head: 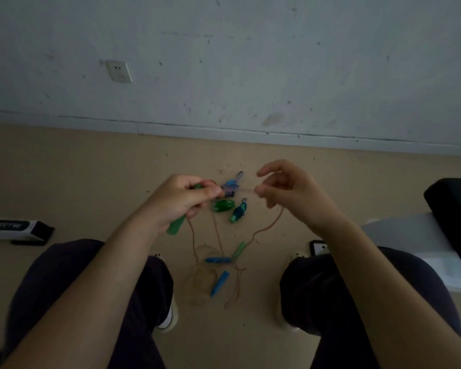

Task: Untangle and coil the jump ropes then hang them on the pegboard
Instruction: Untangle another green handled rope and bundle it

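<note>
Beige floor under you: thin tan cord (218, 235) stretched taut between your hands. Left hand (181, 198) grips a tapered green plastic handle (177, 226); right hand (285, 190) pinches the cord. Two blue handles (218, 260) lie in the tangle between your knees.

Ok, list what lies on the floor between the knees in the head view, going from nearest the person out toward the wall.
Blue handle pointing toward the person → blue handle lying crosswise → dark green bundle → bright green bundle → blue-and-white bundle → wall.
</note>
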The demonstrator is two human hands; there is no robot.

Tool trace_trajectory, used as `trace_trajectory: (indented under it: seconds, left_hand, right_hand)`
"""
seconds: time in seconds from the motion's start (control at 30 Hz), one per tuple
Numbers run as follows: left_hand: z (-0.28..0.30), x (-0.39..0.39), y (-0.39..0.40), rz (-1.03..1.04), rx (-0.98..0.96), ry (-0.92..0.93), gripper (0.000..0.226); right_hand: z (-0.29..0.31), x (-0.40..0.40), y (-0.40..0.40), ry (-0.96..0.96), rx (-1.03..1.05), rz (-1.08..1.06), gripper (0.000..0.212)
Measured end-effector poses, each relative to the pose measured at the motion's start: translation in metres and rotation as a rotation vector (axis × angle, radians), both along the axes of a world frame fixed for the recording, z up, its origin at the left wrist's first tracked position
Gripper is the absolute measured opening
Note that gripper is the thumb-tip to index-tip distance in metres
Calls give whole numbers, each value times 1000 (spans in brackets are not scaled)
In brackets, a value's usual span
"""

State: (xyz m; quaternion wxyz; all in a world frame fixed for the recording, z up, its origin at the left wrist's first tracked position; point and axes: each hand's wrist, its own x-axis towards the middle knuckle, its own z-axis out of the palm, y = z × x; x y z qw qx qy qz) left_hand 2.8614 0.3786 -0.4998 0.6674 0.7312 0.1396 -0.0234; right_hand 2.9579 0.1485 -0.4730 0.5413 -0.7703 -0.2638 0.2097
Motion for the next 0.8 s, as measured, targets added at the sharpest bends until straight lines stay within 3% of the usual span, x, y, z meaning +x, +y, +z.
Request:
trace_trajectory:
  seconds: [0.17, 0.27, 0.4, 0.53, 0.67, 0.8]
  left_hand:
    - [-7, 3, -21, -140, -12, 17, 21]
    - [0, 2, -8, -92, -10, -1, 38]
    - [3, 0, 13, 58, 116, 33, 23]
    - [4, -2, -3, 12, 64, 48, 35]
    - [-1, 1, -22, -130, 25, 42, 18]
    - [3, 1, -13, -112, 37, 35, 24]
  right_hand:
    - [-10, -16, 19, 24, -38, 161, 11]
    - [-5, -8, 12, -65, -3, 14, 6]
    - [-2, 7, -3, -86, 82, -276, 2]
    - [-3, 3, -1, -39, 20, -89, 15]
    - [-10, -15, 15, -26, -37, 136, 17]
    - [-9, -9, 12, -167, -54, -7, 4]
